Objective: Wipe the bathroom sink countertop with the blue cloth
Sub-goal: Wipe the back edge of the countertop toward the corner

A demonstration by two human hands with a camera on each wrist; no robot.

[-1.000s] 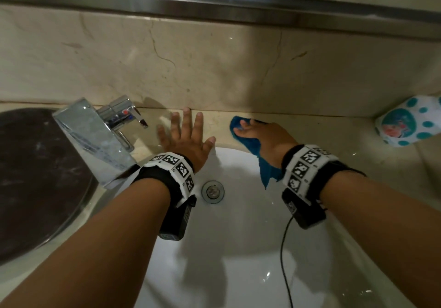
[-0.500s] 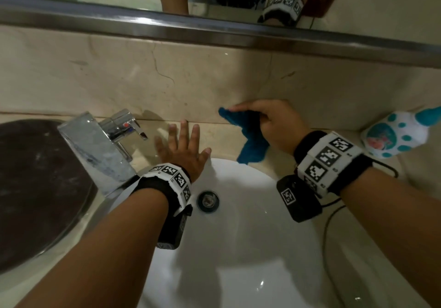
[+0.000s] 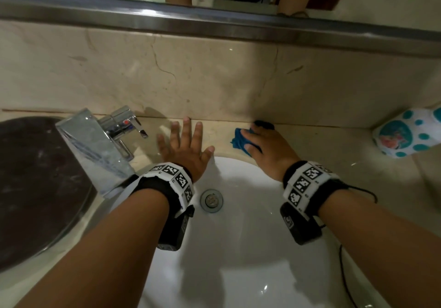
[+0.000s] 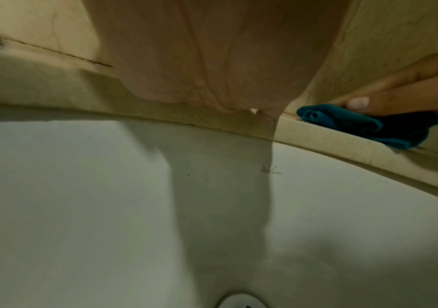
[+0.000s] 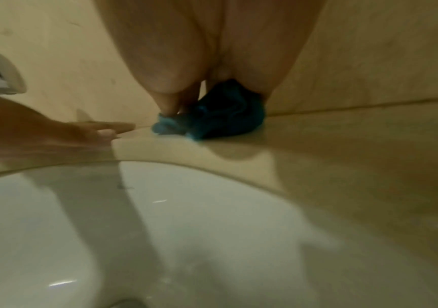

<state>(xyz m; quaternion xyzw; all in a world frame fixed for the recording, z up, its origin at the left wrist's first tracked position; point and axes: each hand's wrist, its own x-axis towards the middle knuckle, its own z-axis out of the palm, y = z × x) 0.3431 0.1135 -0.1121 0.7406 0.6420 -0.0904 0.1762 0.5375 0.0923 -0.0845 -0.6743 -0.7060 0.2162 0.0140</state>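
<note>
A bunched blue cloth (image 3: 239, 140) lies on the beige marble countertop (image 3: 322, 145), on the strip between the white sink basin (image 3: 238, 248) and the back wall. My right hand (image 3: 265, 147) grips the cloth and presses it onto the stone, covering most of it. The right wrist view shows the cloth (image 5: 225, 112) wadded under my palm, close to the wall joint. My left hand (image 3: 186, 147) rests flat on the countertop just left of the cloth, fingers spread and straight, holding nothing. In the left wrist view the cloth (image 4: 365, 125) sits at the basin's rim.
A chrome faucet (image 3: 95, 145) stands left of my left hand. Beside it at far left is a dark round basin or cover (image 3: 35, 188). A white bottle with teal dots (image 3: 405, 138) lies at the right. The drain (image 3: 211, 200) sits between my wrists. A steel ledge runs under the mirror.
My right hand, which had lifted the cloth against the wall half a second ago, has come back down onto the countertop. The left hand has stayed flat in place.
</note>
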